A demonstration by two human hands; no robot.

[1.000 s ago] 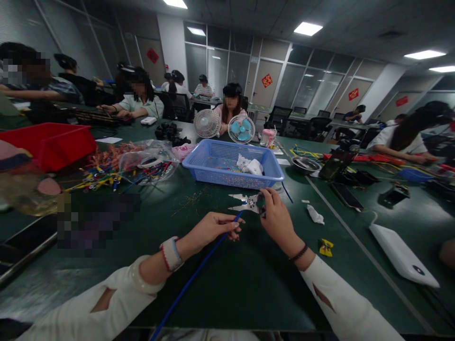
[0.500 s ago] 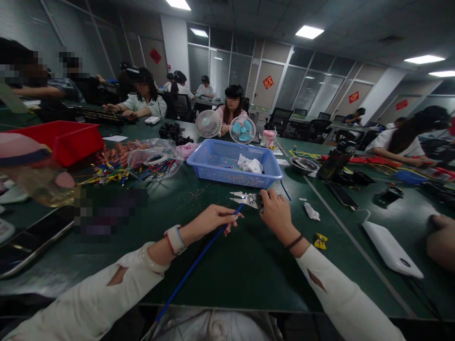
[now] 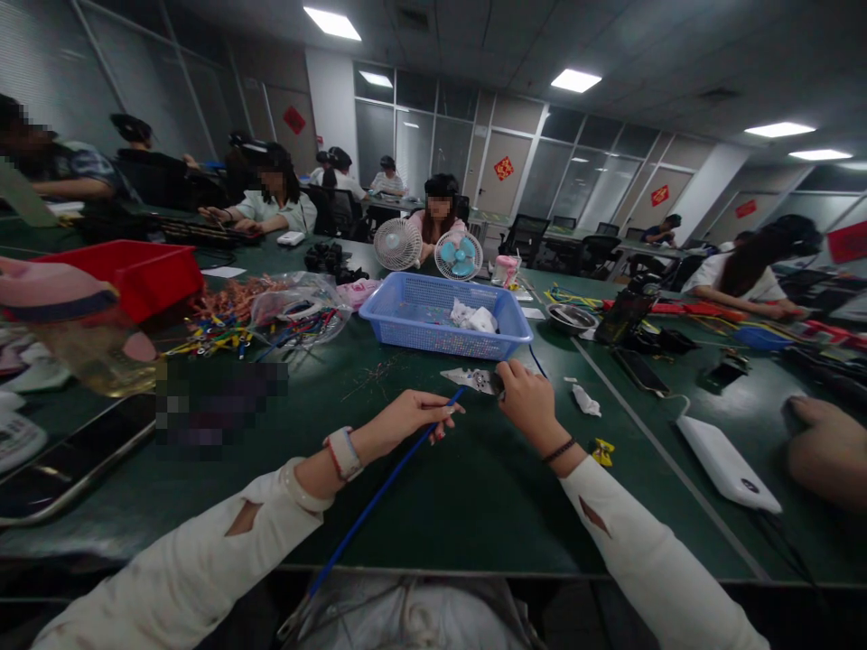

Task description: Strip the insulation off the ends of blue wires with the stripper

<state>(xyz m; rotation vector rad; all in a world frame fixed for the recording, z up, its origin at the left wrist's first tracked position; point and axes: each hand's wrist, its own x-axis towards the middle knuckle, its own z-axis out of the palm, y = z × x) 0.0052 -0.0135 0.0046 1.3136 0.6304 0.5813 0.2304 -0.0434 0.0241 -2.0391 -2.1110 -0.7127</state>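
Note:
Between the thumb and fingers of my left hand (image 3: pixel 414 413) is a blue wire (image 3: pixel 376 501). Its tip points up and right past my fingertips, and the rest slants down over the table's front edge. My right hand (image 3: pixel 528 397) is wrapped round the handles of wire strippers (image 3: pixel 474 380), which are largely hidden in the palm. Their silver jaws point left and look closed together. The wire's tip lies just below the jaws; whether the two touch, I cannot tell. Thin copper scraps (image 3: pixel 376 377) lie on the table beyond my left hand.
A blue basket (image 3: pixel 406 336) with white crumpled paper stands ahead. To its left are bundled wires (image 3: pixel 230 316), a plastic bag (image 3: pixel 304 316) and a red bin (image 3: pixel 135 280). A phone (image 3: pixel 81 460) lies left; a white power bank (image 3: pixel 728 465) lies right. Co-workers sit around.
The stripper jaws, slightly apart before, now look closed. Both hands hold the same things in nearly the same place. The camera view has shifted a little.

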